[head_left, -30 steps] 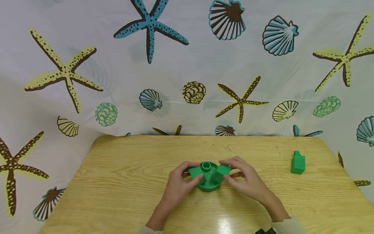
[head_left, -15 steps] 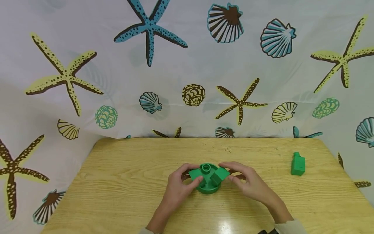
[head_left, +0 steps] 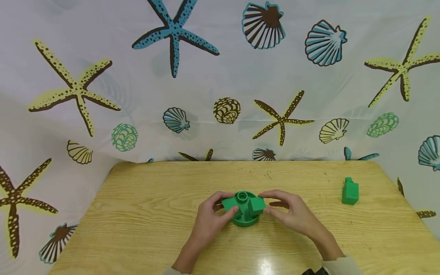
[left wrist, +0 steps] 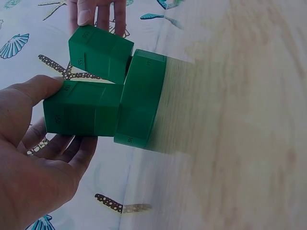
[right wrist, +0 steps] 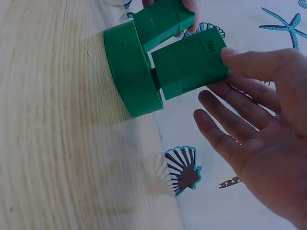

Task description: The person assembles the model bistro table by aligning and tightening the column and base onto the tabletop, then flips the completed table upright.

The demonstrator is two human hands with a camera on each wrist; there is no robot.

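A round green base [head_left: 245, 222] stands on the table, with two green blocks upright on it and a hollow ring-shaped socket [head_left: 242, 196] at its back. My left hand [head_left: 208, 220] grips the left block [head_left: 229, 204] between thumb and fingers. On the other side, the thumb and index finger of my right hand [head_left: 295, 214] pinch the right block [head_left: 257, 205]. In the right wrist view, a narrow dark gap with a neck shows between this right block [right wrist: 189, 64] and the base [right wrist: 129, 72]. The left block sits against the base [left wrist: 143, 98] in the left wrist view.
Another green block [head_left: 350, 193] with a threaded-looking neck on top stands apart at the right of the wooden table [head_left: 144, 225]. A white cloth [head_left: 206, 84] printed with starfish and shells hangs behind the table and at its sides.
The right block has turned on the base; its top now faces a different way. My right fingers loosened around it, then closed on it again. My left hand stays on the left block.
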